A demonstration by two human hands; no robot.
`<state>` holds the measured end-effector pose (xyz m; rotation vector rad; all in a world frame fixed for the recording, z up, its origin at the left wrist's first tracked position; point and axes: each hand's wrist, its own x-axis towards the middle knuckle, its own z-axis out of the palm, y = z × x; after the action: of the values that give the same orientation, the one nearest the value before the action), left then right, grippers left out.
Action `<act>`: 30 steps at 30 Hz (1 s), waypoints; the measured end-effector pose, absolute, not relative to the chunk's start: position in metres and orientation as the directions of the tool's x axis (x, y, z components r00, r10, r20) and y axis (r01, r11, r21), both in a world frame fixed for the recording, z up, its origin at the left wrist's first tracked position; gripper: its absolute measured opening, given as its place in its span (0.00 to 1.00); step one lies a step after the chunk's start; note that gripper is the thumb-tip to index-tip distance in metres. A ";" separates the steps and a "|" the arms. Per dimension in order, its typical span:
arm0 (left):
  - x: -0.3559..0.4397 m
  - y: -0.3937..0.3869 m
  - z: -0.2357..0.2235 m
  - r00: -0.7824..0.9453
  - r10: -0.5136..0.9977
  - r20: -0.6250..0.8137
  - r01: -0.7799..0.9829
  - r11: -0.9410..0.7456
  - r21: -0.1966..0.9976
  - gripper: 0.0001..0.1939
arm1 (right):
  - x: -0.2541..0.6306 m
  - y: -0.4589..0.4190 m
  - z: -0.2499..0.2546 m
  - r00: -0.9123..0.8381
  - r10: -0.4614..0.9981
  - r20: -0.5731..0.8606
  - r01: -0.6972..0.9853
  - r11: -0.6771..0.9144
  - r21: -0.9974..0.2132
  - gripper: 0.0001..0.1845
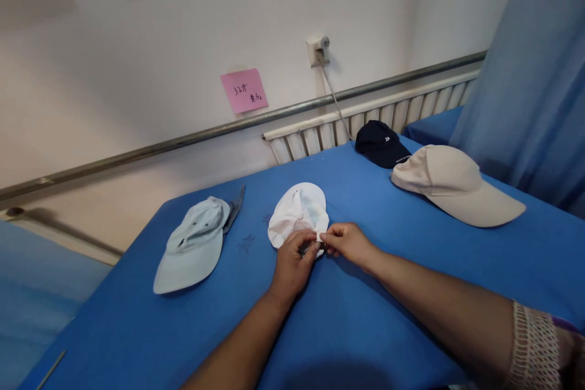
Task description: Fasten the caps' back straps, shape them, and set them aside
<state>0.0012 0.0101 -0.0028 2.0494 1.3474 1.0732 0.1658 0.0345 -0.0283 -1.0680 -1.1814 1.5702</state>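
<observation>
A white cap (298, 210) lies in the middle of the blue table (365, 317). My left hand (292, 262) and my right hand (347, 242) meet at the cap's near edge. Both are closed in a pinch on the cap's small back strap, which shows as a white tab between the fingertips. The rest of the strap is hidden under my fingers.
A pale blue cap (195, 242) lies to the left, a beige cap (452, 184) to the right, and a dark navy cap (381, 143) behind it. A radiator (365, 122), a wall socket with a cable (319, 50) and a pink note (244, 90) are at the back wall. A blue curtain (534, 73) hangs at the right.
</observation>
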 end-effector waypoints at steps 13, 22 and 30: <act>0.004 0.018 0.002 0.101 0.994 0.033 0.325 -0.065 0.943 0.10 | 0.158 0.030 -0.046 -0.292 0.956 0.025 -0.028 0.018 -0.999 0.07; 0.008 0.023 0.000 0.057 0.998 -0.025 0.207 0.012 0.978 0.12 | 0.154 0.025 -0.040 -0.183 0.983 0.006 0.161 0.036 -0.986 0.09; 0.007 0.022 -0.002 0.039 0.999 -0.016 0.216 0.008 0.976 0.12 | 0.150 0.027 -0.042 -0.096 0.995 0.001 0.253 0.026 -0.967 0.09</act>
<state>0.0071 0.0224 -0.0020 1.3771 1.3421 1.0589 0.1505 0.0267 -0.0415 -1.3390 -1.4763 1.1371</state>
